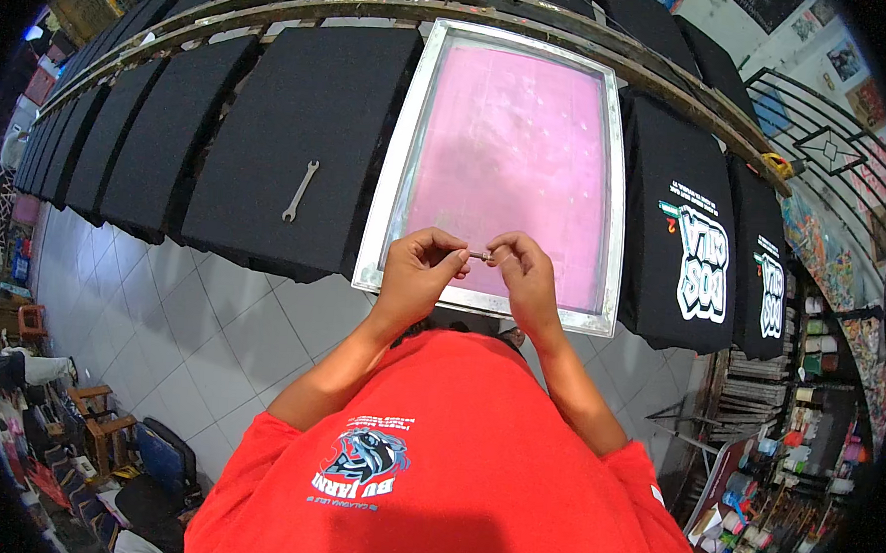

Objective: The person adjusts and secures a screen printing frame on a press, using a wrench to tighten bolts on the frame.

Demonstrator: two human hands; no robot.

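Note:
Both my hands meet over the near edge of a screen-printing frame (615,215) with a pink mesh (515,150). Between them is a small metal bolt (478,255), lying roughly sideways. My left hand (423,272) pinches its left end between thumb and fingertips. On the other end are the closed fingertips of my right hand (525,281); a small piece there, perhaps a nut, is too small to make out. An open-ended wrench (301,191) lies on the black shirt (302,99) left of the frame.
More black shirts (155,131) are laid in a row along the rail (277,9). Right of the frame lie black shirts with white prints (702,265). Shelves of paint pots (812,396) stand at the right, a blue chair (165,452) at the lower left on the tiled floor (231,305).

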